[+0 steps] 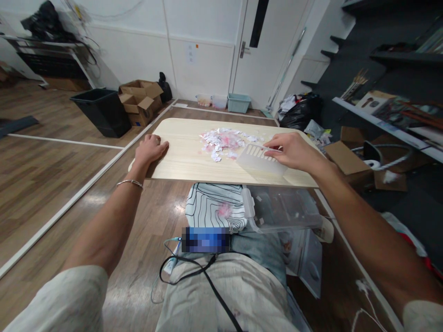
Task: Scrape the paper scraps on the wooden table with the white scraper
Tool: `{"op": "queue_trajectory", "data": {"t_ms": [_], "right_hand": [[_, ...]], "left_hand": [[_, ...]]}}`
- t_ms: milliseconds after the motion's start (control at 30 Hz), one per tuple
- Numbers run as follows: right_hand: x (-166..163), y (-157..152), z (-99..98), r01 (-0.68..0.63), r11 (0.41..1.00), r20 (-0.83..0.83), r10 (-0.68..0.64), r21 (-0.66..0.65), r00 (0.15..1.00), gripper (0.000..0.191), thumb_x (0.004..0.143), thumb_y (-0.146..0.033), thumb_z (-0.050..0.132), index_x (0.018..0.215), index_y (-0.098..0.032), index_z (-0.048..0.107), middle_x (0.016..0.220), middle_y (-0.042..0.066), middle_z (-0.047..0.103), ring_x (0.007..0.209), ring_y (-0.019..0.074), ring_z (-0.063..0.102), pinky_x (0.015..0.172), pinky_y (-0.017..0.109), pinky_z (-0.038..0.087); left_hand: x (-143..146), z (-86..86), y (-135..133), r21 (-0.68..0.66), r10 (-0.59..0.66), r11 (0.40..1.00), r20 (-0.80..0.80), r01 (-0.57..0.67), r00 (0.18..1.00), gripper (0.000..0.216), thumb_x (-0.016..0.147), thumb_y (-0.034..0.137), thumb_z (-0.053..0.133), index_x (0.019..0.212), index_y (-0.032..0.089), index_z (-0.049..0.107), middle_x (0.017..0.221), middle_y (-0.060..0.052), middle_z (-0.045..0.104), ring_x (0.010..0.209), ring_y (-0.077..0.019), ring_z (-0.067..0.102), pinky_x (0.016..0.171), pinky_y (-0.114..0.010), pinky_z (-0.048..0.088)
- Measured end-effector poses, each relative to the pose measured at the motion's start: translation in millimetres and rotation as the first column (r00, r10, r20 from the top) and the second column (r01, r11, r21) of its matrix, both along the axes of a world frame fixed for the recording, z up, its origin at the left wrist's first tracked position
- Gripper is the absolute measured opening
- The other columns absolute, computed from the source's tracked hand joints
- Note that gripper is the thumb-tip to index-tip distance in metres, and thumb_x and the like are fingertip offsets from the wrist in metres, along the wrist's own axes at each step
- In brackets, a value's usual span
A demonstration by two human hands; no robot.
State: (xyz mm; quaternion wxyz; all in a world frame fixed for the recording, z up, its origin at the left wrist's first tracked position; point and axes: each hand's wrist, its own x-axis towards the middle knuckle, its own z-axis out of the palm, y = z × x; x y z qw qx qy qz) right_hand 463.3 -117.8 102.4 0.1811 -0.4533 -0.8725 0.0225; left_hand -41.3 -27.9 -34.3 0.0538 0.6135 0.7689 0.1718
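My right hand pinches the upper edge of a translucent plastic sheet with a row of slots along its top. The sheet is tilted, its lower edge at the tabletop. Just left of it, a loose pile of torn white paper scraps with pink-red patches is spread over the pale wooden table. Smaller scraps trail to the right of the pile. At the table's left side, my left hand rests on the surface, fingers apart and holding nothing.
Below the table edge are a clear plastic bin and a striped cloth at my lap, with a pixelated screen and a black cord. A black trash bin and cardboard boxes stand left. An open carton stands right.
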Motion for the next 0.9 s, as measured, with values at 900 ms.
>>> {"op": "queue_trajectory", "data": {"t_ms": [900], "right_hand": [[31.3, -24.6, -15.8, 0.346, 0.931, 0.055, -0.342, -0.118, 0.938, 0.075, 0.103, -0.087, 0.06, 0.055, -0.03, 0.049, 0.049, 0.002, 0.041, 0.06, 0.022, 0.049, 0.061, 0.038, 0.03]], "left_hand": [[0.5, 0.2, -2.0, -0.001, 0.003, 1.0, -0.015, -0.003, 1.0, 0.065, 0.109, 0.063, 0.049, 0.153, 0.022, 0.075, 0.177, -0.026, 0.064, 0.157, -0.0523, 0.067, 0.128, -0.063, 0.057]]}}
